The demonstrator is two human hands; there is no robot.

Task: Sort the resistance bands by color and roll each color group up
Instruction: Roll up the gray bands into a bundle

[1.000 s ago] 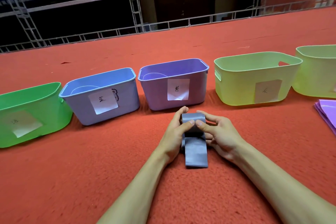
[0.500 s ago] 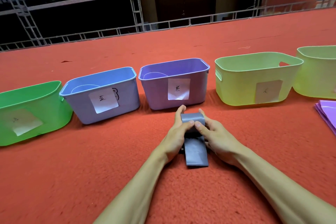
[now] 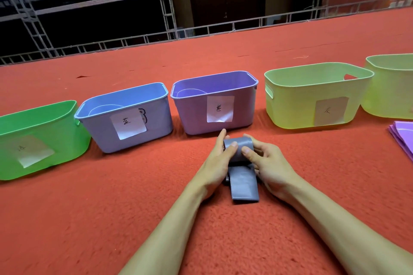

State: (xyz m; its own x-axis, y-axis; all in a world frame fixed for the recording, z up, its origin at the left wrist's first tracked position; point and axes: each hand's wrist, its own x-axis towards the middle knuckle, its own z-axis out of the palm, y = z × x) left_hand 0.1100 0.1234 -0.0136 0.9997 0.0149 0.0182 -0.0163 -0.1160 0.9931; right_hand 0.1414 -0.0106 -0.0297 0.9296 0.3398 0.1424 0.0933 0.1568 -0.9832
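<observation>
I have the grey band (image 3: 238, 147) pinched between both hands, low over the carpet (image 3: 89, 207) and just in front of the purple bin (image 3: 192, 116). My left hand (image 3: 218, 163) curls round the left end of the roll, thumb on the near face and fingers behind it. My right hand (image 3: 268, 163) does the same at the right end. I hold it at both ends so the coil cannot slide sideways into a cone, and my thumbs press in so the springy rubber does not unwind.

The loose end (image 3: 244, 187) lies flat on the carpet, pointing back at me between my wrists. I leave it down there so the pile drags on it a little and it feeds in straight. Only a short stretch is left to wind, so I judge this roll nearly done.

The bins stand in a row across the far side: green bin (image 3: 55, 131), blue bin (image 3: 156, 118), the purple one, yellow bin (image 3: 290, 105), and a second pale bin (image 3: 388, 87) cut off at the right edge. The four whose fronts show carry paper labels, I take it to mark colours, though I cannot read which is for grey.

A flat stack of purple bands (image 3: 404, 136) lies at my far right, well apart from my hands and unrolled. I judge that group comes later.
</observation>
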